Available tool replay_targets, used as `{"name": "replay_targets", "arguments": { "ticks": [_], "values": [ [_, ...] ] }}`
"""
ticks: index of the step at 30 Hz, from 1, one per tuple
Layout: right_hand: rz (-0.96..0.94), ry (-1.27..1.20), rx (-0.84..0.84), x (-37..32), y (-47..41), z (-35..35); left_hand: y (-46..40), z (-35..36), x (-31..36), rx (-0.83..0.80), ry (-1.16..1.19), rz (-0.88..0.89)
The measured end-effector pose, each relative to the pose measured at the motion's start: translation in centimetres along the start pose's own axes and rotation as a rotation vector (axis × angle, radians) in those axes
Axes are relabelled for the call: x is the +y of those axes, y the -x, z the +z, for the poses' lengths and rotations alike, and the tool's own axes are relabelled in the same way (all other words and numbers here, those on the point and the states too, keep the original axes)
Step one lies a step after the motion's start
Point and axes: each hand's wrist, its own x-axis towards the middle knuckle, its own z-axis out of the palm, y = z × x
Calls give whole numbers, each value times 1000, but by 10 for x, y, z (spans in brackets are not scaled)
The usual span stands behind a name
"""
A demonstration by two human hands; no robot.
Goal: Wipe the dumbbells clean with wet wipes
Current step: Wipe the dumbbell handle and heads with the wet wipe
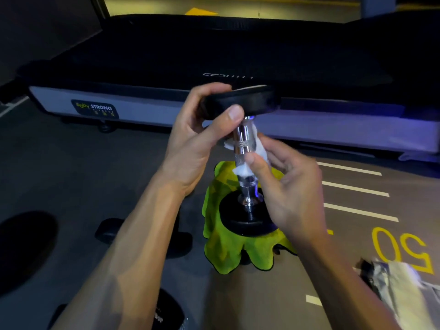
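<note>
A dumbbell (245,141) with a chrome handle and black round heads stands upright, its lower head on a lime-green cloth (226,248) on the floor. My left hand (200,141) grips the rim of the upper head, thumb on its underside. My right hand (285,184) pinches a white wet wipe (259,148) wrapped round the handle's middle, thumb in front and fingers behind.
Other black dumbbells (112,231) lie on the grey floor at the lower left. A treadmill base (133,110) labelled "Body Strong" runs across behind. A wet-wipe pack (400,279) lies at the lower right, near white floor lines and a yellow "50" (402,248).
</note>
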Motion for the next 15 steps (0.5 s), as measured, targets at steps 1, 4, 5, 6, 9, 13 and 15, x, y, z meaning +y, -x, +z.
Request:
{"name": "replay_targets", "arguments": {
  "ticks": [1, 4, 5, 6, 9, 13, 15],
  "values": [
    [17, 24, -22, 2, 6, -1, 0, -1, 0, 5, 8, 5],
    [113, 95, -109, 9, 18, -9, 1, -1, 0, 11, 24, 10],
    [142, 99, -137, 9, 15, -12, 0, 1, 1, 12, 23, 8],
    [152, 88, -155, 7, 10, -14, 0, 3, 2, 13, 24, 5],
    [99, 29, -110, -5, -10, -11, -1, 8, 5, 11, 23, 5],
    [61, 30, -84, -4, -5, -2, -1, 7, 3, 3, 27, 9],
    [67, 127, -146, 4, 10, -4, 0, 5, 2, 9, 48, 8]
  ]
}}
